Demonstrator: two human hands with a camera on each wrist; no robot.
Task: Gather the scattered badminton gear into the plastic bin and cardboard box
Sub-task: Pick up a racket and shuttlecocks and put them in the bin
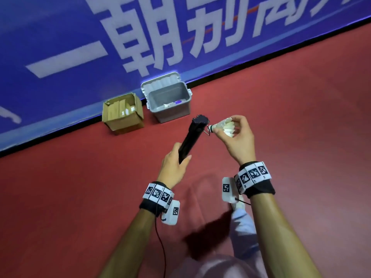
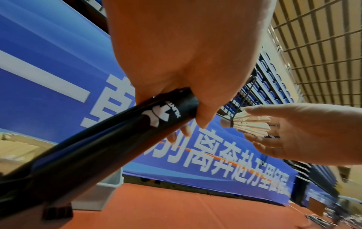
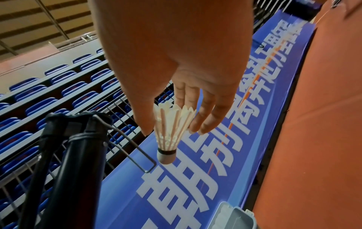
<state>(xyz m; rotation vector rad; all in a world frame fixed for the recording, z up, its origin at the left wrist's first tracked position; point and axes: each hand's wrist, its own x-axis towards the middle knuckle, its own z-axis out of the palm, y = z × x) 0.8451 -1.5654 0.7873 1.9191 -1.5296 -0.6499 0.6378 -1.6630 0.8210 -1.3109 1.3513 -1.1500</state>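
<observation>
Two hands work above the red floor [image 1: 281, 97], near the blue banner [image 1: 60, 37]. The left hand [image 1: 174, 167] has its fingers wrapped round the lower part of a black tube [image 1: 192, 137], which slants up and away toward the far side, a thin wire loop [image 1: 206, 132] sticking out near its top end. The right hand [image 1: 234, 135] pinches a white shuttlecock [image 1: 222, 127] by its feathers between thumb and fingers, with the cork pointing left, just beside the wire loop and the tube's top. Farther off, against the banner, stand a grey plastic bin [image 1: 170, 115] with small items in its bottom and, just left of it, an open cardboard box [image 1: 124, 121].
</observation>
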